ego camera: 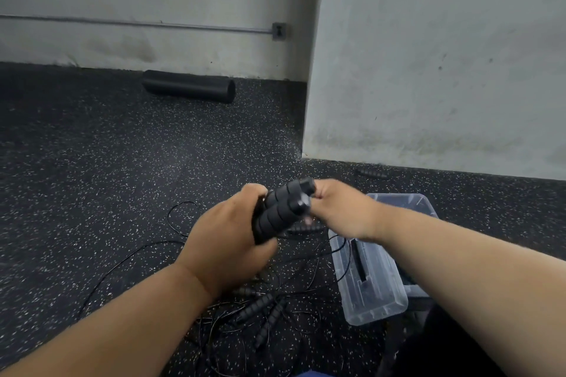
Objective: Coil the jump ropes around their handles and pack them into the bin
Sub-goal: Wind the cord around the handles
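Your left hand (226, 242) grips two black handles (283, 210) side by side, fingers curled round them; your right hand (340, 208) pinches their far ends. The clear bin (372, 294) sits just right, below your right forearm, near the wall corner (306, 144). Loose ropes (263, 312) (tangled) litter the speckled floor (92, 162) — open room lies left, up to a foam roller (188, 86).
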`<action>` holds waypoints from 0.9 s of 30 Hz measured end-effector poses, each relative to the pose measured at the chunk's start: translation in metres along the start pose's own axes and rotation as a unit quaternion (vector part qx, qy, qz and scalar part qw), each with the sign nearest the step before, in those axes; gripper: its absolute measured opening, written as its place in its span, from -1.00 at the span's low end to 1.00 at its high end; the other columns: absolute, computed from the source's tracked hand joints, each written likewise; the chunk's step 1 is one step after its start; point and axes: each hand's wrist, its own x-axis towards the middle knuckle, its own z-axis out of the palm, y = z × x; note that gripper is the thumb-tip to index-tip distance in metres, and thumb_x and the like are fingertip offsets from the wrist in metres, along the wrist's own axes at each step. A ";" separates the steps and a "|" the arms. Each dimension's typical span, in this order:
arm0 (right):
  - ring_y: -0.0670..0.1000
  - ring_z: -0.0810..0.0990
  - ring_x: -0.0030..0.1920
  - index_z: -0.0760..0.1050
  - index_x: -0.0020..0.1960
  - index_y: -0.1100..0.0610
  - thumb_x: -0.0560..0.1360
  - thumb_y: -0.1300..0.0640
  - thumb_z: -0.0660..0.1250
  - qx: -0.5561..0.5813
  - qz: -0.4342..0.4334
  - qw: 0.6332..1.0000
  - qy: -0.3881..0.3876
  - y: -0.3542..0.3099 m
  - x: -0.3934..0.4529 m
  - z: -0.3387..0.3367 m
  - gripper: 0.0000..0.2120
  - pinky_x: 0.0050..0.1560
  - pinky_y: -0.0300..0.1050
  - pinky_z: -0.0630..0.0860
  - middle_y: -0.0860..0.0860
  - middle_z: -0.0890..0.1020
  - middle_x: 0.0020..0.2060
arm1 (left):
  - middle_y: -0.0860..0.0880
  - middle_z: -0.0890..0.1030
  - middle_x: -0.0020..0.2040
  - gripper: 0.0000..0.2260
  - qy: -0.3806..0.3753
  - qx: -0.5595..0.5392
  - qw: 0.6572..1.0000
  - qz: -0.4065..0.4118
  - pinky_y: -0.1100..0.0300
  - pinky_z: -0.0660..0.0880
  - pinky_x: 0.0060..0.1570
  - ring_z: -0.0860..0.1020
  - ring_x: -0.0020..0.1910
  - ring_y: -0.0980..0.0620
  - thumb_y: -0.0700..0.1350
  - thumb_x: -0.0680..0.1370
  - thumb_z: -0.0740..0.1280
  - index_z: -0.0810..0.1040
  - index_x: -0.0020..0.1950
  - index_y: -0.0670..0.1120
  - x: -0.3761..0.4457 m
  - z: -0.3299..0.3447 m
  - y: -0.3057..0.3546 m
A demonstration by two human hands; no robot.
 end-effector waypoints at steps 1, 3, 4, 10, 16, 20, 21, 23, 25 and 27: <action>-0.08 0.45 -0.39 0.62 -0.15 -0.25 0.69 -0.01 0.29 -0.013 0.005 1.000 -0.011 0.000 0.000 0.009 -0.71 -0.27 -0.10 0.44 -0.02 0.63 -0.29 | 0.17 0.53 -0.17 -0.53 0.007 -0.016 1.000 -0.021 0.26 0.42 -0.31 0.54 -0.27 0.19 -0.02 0.44 0.47 0.28 0.18 0.23 0.000 -0.001 0.000; -0.08 0.45 -0.38 0.58 -0.10 -0.23 0.71 -0.04 0.25 -0.045 0.001 0.999 -0.006 0.000 0.001 0.024 -0.75 -0.30 -0.06 0.44 -0.02 0.61 -0.29 | 0.16 0.54 -0.13 -0.47 0.009 -0.003 0.998 -0.058 0.19 0.46 -0.25 0.56 -0.23 0.15 -0.03 0.47 0.46 0.27 0.31 0.25 0.003 0.001 -0.007; -0.08 0.47 -0.35 0.56 -0.05 -0.18 0.71 -0.06 0.24 -0.059 -0.001 0.998 -0.005 -0.002 0.001 0.027 -0.81 -0.27 -0.01 0.48 -0.01 0.61 -0.28 | 0.14 0.54 -0.11 -0.45 0.007 0.017 0.997 -0.080 0.14 0.47 -0.22 0.57 -0.22 0.09 -0.02 0.48 0.43 0.26 0.37 0.26 0.004 0.001 -0.013; -0.09 0.52 -0.27 0.48 -0.07 -0.03 0.69 -0.07 0.25 -0.219 -0.002 0.976 -0.021 -0.010 -0.009 0.023 -0.81 -0.24 -0.12 0.44 -0.10 0.58 -0.25 | 0.03 0.57 -0.08 -0.45 -0.063 0.159 0.976 -0.133 0.08 0.55 -0.17 0.58 -0.17 -0.05 0.02 0.48 0.39 0.27 0.42 0.21 0.007 -0.002 -0.040; -0.12 0.49 -0.36 0.50 -0.14 0.03 0.64 -0.07 0.34 -0.274 -0.046 0.959 -0.051 -0.021 -0.015 0.015 -0.76 -0.32 -0.20 0.41 -0.10 0.57 -0.32 | 0.07 0.54 -0.03 -0.55 -0.086 0.243 0.963 -0.085 0.08 0.43 -0.08 0.48 -0.07 -0.02 0.03 0.50 0.37 0.31 0.34 0.15 0.005 0.001 -0.033; -0.06 0.56 -0.28 0.54 -0.17 0.01 0.63 -0.06 0.38 -0.270 -0.088 0.954 -0.096 -0.027 -0.020 0.006 -0.76 -0.21 -0.11 0.49 -0.06 0.61 -0.27 | 0.09 0.52 -0.08 -0.67 -0.130 0.234 0.961 -0.076 0.09 0.37 -0.16 0.46 -0.13 -0.02 0.00 0.49 0.37 0.34 0.19 0.10 0.000 0.010 -0.020; -0.06 0.55 -0.28 0.56 -0.16 0.01 0.63 -0.05 0.38 -0.252 -0.084 0.958 -0.108 -0.027 -0.020 0.004 -0.77 -0.21 -0.15 0.47 -0.05 0.61 -0.28 | 0.10 0.52 -0.14 -0.72 -0.127 0.205 0.966 -0.094 0.10 0.37 -0.19 0.48 -0.17 -0.02 -0.01 0.49 0.36 0.34 0.13 0.09 0.000 0.012 -0.018; -0.03 0.54 -0.27 0.57 -0.13 0.02 0.64 -0.05 0.37 -0.252 -0.088 0.955 -0.129 -0.027 -0.022 0.005 -0.78 -0.19 -0.15 0.47 -0.04 0.61 -0.27 | 0.09 0.51 -0.20 -0.74 -0.112 0.154 0.971 -0.146 0.11 0.39 -0.22 0.50 -0.21 -0.01 0.00 0.47 0.36 0.33 0.05 0.09 0.002 0.012 -0.015; -0.04 0.54 -0.22 0.55 -0.13 0.03 0.65 -0.08 0.33 -0.305 -0.127 0.935 -0.126 -0.026 -0.023 0.010 -0.76 -0.11 -0.05 0.52 -0.06 0.58 -0.24 | 0.08 0.52 -0.19 -0.72 -0.096 0.145 0.969 -0.173 0.10 0.43 -0.20 0.52 -0.18 -0.02 -0.01 0.45 0.39 0.34 0.05 0.07 0.005 0.007 -0.015; -0.05 0.53 -0.17 0.54 -0.13 0.03 0.63 -0.10 0.32 -0.334 -0.166 0.922 -0.101 -0.023 -0.023 0.018 -0.75 -0.08 -0.02 0.52 -0.08 0.57 -0.20 | 0.06 0.51 -0.17 -0.70 -0.093 0.145 0.968 -0.184 0.10 0.43 -0.18 0.53 -0.15 -0.04 -0.03 0.44 0.41 0.34 0.05 0.04 0.006 0.005 -0.015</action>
